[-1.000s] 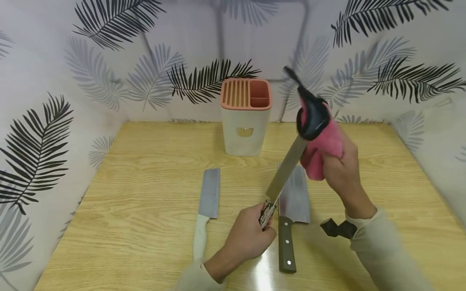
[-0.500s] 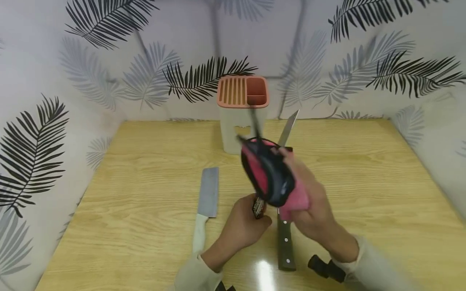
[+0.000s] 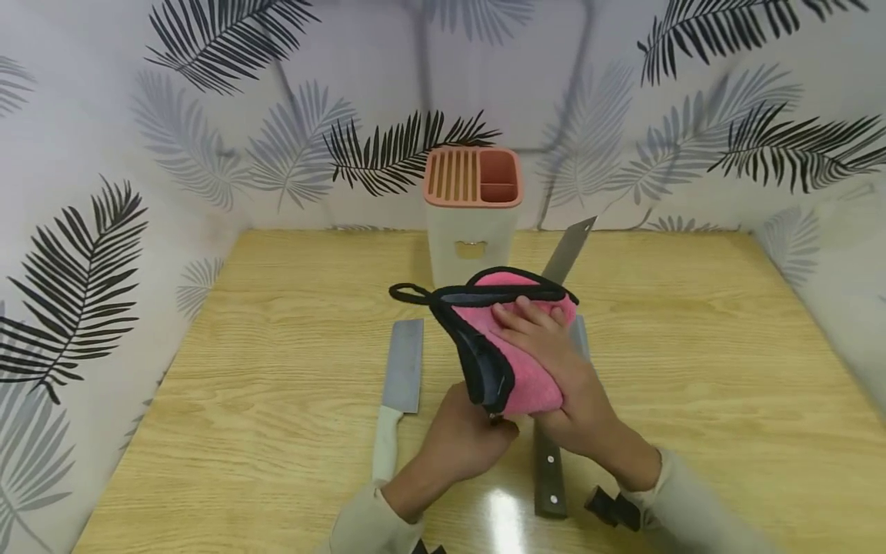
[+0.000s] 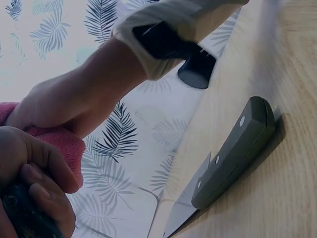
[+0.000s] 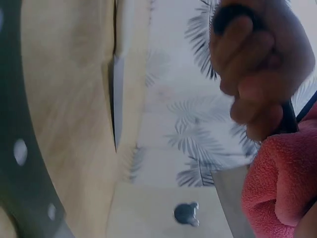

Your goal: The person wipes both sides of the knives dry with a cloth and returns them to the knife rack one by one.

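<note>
My left hand point(image 3: 457, 435) grips the handle of a knife, and the dark handle point(image 5: 289, 121) shows between its fingers in the right wrist view. My right hand point(image 3: 557, 358) holds a pink cloth point(image 3: 529, 385) with black edging and a hanging loop, folded over that knife. Its fingers lie across the cloth. Beyond the cloth the blade's end point(image 3: 571, 250) sticks out, pointing up and right; the middle of the blade is covered. Beneath the right hand lies a cleaver point(image 3: 550, 477) with a dark riveted handle, its blade mostly hidden.
Left of the hands a white-handled knife point(image 3: 401, 369) lies on the wooden table point(image 3: 291, 369). A white knife holder point(image 3: 471, 231) with an orange slotted top stands behind the hands. Leaf-patterned cloth point(image 3: 623, 115) hangs at the back and sides.
The right hand has swung left and down from beyond the knife's tip, bringing the cloth onto the blade near the left hand. The left hand keeps its grip on the knife.
</note>
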Demonstrator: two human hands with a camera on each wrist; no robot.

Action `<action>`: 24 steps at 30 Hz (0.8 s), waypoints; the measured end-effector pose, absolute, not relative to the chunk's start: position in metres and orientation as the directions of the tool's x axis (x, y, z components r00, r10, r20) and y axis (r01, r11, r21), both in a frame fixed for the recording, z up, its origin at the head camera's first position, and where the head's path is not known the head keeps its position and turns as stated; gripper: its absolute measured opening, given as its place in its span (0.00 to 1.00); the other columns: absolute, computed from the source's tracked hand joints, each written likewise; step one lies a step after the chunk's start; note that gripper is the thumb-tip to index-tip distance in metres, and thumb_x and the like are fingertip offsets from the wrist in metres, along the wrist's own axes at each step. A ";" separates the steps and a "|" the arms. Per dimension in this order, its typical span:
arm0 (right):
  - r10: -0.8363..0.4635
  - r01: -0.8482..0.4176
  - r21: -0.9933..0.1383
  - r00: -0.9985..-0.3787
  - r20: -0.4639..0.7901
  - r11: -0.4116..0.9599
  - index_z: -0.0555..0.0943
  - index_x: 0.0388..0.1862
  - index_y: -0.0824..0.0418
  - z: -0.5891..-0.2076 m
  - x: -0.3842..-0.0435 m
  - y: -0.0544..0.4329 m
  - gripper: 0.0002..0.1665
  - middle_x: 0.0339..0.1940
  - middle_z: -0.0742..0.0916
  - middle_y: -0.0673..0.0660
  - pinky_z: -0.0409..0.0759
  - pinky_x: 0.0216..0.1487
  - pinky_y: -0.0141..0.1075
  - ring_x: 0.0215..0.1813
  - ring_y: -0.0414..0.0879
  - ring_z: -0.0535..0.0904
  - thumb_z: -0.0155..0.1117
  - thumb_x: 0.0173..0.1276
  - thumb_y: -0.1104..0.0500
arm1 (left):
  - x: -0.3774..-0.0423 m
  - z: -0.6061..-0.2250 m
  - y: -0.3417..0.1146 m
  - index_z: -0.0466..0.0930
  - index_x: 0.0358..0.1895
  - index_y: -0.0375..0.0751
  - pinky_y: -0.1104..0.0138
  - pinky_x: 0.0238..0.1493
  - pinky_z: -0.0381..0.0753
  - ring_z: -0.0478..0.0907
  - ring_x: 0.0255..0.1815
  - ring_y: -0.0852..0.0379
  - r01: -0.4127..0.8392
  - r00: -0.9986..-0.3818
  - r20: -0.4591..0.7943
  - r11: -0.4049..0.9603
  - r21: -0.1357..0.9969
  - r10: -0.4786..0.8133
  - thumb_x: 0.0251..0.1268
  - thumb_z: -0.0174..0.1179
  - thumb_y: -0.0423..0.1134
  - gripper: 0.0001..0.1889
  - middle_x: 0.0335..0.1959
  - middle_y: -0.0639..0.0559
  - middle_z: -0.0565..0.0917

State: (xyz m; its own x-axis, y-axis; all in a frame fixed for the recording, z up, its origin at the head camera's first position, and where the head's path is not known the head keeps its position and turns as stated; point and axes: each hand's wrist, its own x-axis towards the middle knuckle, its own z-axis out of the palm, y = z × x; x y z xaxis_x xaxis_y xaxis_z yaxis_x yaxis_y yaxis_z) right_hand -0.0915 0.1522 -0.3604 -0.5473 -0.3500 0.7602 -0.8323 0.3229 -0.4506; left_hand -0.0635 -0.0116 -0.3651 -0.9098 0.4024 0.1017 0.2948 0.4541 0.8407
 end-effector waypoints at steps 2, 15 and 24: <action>-0.319 -0.816 -0.472 -0.569 0.758 0.333 0.76 0.67 0.63 -0.356 -0.096 0.158 0.29 0.74 0.75 0.47 0.49 0.84 0.42 0.81 0.47 0.62 0.55 0.65 0.62 | -0.062 -0.366 -0.011 0.72 0.25 0.38 0.74 0.20 0.60 0.60 0.17 0.67 0.255 -0.913 0.074 0.420 0.871 0.401 0.46 0.55 0.25 0.05 0.16 0.59 0.67; -0.056 -0.710 -0.622 -0.673 0.738 0.332 0.74 0.66 0.73 -0.329 -0.132 0.202 0.30 0.62 0.83 0.38 0.64 0.77 0.32 0.67 0.36 0.76 0.50 0.63 0.77 | -0.052 -0.367 -0.007 0.72 0.26 0.42 0.74 0.17 0.59 0.58 0.15 0.68 0.164 -0.909 -0.029 0.421 0.892 0.415 0.44 0.55 0.26 0.07 0.17 0.61 0.67; 0.413 -0.611 -0.780 -0.680 0.606 0.139 0.85 0.35 0.52 -0.310 -0.150 0.225 0.14 0.30 0.84 0.41 0.73 0.43 0.25 0.34 0.31 0.77 0.56 0.70 0.69 | -0.046 -0.376 -0.002 0.71 0.26 0.40 0.75 0.17 0.58 0.58 0.14 0.66 0.026 -0.891 -0.141 0.358 0.933 0.431 0.46 0.54 0.25 0.06 0.14 0.61 0.65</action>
